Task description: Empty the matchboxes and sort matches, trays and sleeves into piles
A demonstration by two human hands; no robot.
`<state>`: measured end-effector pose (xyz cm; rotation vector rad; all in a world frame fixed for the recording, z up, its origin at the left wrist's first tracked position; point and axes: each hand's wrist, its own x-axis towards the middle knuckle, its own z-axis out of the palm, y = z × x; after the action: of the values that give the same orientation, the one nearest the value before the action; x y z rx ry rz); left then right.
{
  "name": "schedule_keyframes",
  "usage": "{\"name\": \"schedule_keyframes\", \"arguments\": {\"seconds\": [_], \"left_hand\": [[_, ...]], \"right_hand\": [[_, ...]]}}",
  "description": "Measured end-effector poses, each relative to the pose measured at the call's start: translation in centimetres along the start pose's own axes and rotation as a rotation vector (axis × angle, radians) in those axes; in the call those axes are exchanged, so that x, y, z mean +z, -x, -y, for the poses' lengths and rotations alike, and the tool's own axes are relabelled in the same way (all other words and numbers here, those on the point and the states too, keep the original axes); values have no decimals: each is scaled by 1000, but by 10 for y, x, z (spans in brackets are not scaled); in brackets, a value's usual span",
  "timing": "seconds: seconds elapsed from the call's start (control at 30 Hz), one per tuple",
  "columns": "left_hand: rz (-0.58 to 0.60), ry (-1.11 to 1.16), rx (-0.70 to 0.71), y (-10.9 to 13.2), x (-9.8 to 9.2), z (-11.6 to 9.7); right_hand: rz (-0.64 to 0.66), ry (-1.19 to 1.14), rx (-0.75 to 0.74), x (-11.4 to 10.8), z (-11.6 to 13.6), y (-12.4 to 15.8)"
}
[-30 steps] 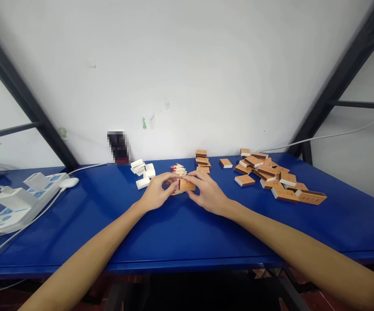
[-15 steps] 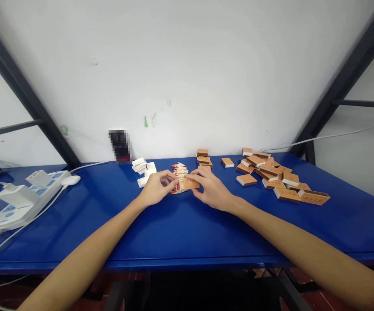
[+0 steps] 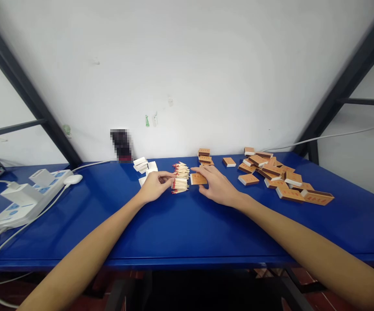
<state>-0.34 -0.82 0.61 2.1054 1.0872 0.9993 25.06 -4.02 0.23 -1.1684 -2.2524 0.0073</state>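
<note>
Many matches [image 3: 182,171] lie on a blue tabletop [image 3: 187,229], white wall [image 3: 206,77] behind

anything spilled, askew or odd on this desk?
Loose matches lie on the blue table without a box around them, though heads mostly point left, so not clearly a spill. At right, matchboxes sit in a jumbled heap, some tilted. A pixelated patch hides something near the wall. No obvious damage.
</note>
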Motion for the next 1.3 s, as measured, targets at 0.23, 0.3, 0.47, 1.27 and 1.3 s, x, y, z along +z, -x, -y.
{"name": "schedule_keyframes", "arguments": {"seconds": [0.23, 0.3, 0.47, 1.27, 1.3], "left_hand": [[-7, -7, -16, 1, -1, -1], [-2, -4, -13, 0, -1, -2], [4, 22, 26, -1, 0, 0], [-26, -52, 139, 1, -1, -6], [-29, -56, 145, 1, -1, -7]], "right_hand": [[112, 70, 123, 0, -6, 2], [120, 89, 114, 0, -5, 2], [-7, 33, -22, 2, 5, 0], [128, -102, -366, -4, 35, 10], [146, -115, -364, -4, 37, 11]]}}
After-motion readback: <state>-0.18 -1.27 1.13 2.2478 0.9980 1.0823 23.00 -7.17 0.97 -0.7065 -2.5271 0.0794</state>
